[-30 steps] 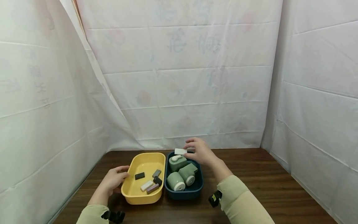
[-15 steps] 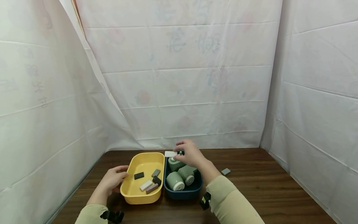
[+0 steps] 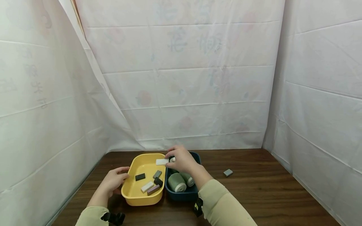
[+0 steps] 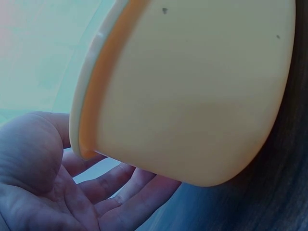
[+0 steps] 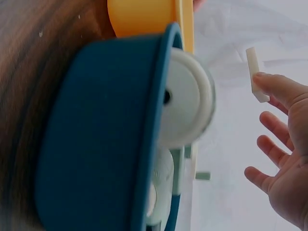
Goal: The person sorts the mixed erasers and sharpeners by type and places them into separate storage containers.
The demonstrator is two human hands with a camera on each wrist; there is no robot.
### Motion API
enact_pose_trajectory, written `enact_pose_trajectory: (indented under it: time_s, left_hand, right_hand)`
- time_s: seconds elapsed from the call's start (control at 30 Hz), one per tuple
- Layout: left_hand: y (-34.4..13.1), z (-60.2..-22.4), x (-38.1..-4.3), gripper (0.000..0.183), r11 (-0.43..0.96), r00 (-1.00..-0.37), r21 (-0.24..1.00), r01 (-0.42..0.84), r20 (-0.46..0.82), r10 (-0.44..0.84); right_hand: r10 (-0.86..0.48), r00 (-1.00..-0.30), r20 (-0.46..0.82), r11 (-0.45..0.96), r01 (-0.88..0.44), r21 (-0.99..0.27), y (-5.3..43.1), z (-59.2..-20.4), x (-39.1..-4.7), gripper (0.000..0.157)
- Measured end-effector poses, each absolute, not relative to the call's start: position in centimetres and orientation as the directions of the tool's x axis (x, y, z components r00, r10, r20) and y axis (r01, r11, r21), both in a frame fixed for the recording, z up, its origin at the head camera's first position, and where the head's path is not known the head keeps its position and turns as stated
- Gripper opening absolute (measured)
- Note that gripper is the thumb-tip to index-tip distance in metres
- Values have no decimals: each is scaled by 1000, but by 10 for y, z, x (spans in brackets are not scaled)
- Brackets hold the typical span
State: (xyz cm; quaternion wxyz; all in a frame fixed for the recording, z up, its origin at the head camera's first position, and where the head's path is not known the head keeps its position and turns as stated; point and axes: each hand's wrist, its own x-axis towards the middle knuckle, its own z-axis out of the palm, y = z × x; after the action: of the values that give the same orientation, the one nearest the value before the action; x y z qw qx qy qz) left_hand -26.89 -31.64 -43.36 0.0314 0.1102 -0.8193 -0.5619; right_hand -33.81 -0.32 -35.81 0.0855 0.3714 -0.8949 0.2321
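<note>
My left hand (image 3: 114, 180) holds the left rim of a yellow tub (image 3: 141, 201). In the left wrist view, its fingers (image 4: 127, 190) lie against the tub's outer wall. Above the tub's far right part, my right hand (image 3: 181, 159) pinches a small white rectangular block (image 3: 161, 162) between thumb and finger; the right wrist view shows its other fingers spread. Inside the tub lie a black block (image 3: 140, 177), a grey block (image 3: 157, 174), another black block (image 3: 158, 181), a white block (image 3: 147, 187) and a purple block (image 3: 153, 190).
A dark blue tub (image 3: 181, 196) stands against the yellow one's right side. It holds green and white rounded objects (image 3: 177, 182), partly hidden by my right hand and forearm. A grey block (image 3: 227, 172) lies on the wooden table at right. White sheets (image 3: 181, 78) enclose the table.
My right hand has carried the white block leftward from above the blue tub to above the yellow tub. The grey block on the table has come into view. My left hand stays at the rim.
</note>
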Motion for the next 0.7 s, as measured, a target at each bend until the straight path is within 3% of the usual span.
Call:
enact_pose_trajectory:
  time_s: [0.2,0.7]
  left_hand:
    - [-315,-434,-269,50,327,-974,935,-138,-69,-215]
    - [-312,-435,-270,50,332,-973,932,-144,-73,-218]
  right_hand:
    - [-659,-681,319,643,-730,-229,-19,-365,-332,20]
    - [-666,-694,273,654,-719,-233,-33,-374,-325,18]
